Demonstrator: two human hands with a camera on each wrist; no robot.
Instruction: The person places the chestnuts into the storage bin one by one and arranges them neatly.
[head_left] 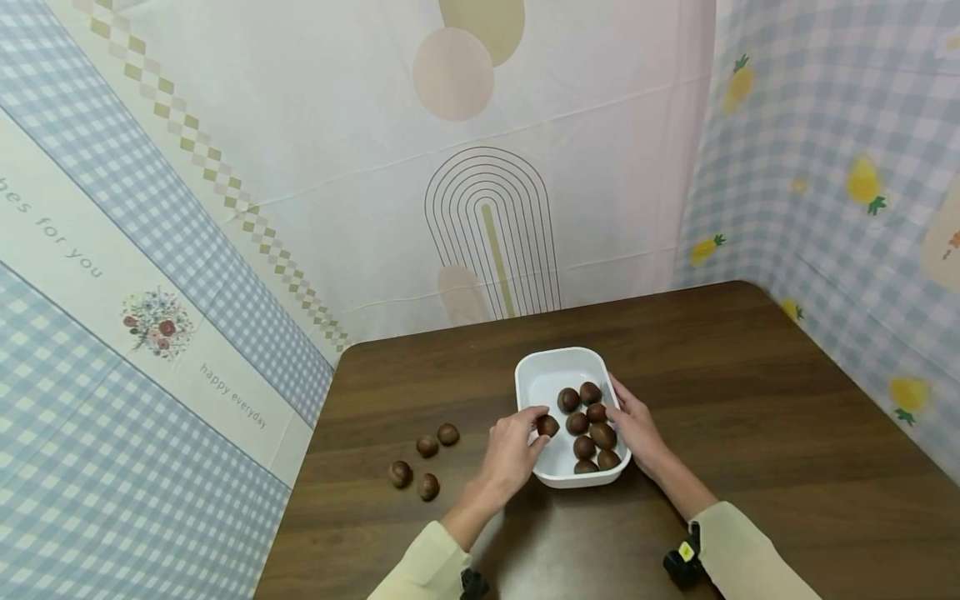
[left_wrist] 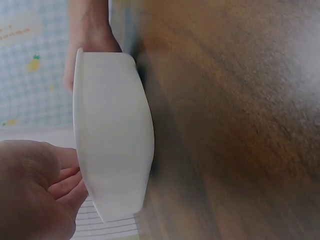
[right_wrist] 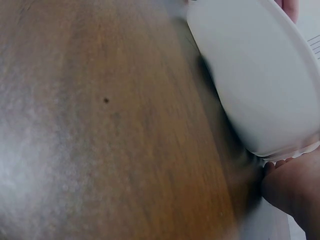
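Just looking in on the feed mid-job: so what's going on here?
A person is handling chestnuts at a white dish on a wooden table. The left grip pinches one chestnut over the dish's left part; whether it touches the bottom is unclear. The right grip holds the dish by its right side. Eight other chestnuts show inside, and four loose ones lie on the table left of the dish.

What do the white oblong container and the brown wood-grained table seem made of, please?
White oblong container: probably plastic, smooth and satin, judging by its evenly shaded walls; enamel is possible. Brown wood-grained table: wood or laminate, slightly glossy, showing streaks and glare.
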